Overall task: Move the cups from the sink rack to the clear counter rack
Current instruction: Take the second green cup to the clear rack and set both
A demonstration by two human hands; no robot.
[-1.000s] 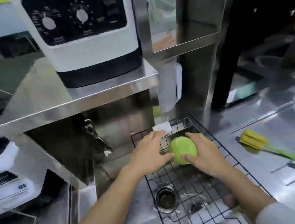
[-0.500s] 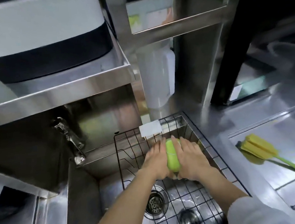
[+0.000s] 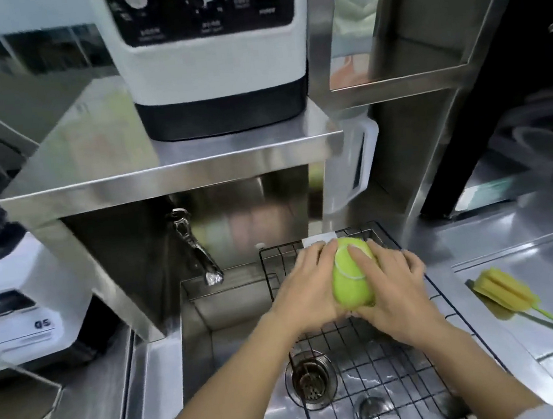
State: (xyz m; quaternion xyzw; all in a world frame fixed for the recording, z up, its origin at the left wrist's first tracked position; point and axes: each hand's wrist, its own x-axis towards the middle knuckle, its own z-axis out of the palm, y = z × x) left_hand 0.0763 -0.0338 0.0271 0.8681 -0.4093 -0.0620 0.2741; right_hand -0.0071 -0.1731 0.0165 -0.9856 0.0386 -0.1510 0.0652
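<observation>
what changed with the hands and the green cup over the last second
Both hands, left hand and right hand, went from touching the green cup at its sides to clasping it between them above the sink rack. The yellow brush stayed on the counter.

A steel counter [image 3: 498,235] carries a yellow sponge brush [image 3: 505,291]; the shelf [image 3: 167,166] above holds what looks like a blender base [image 3: 218,78].
</observation>
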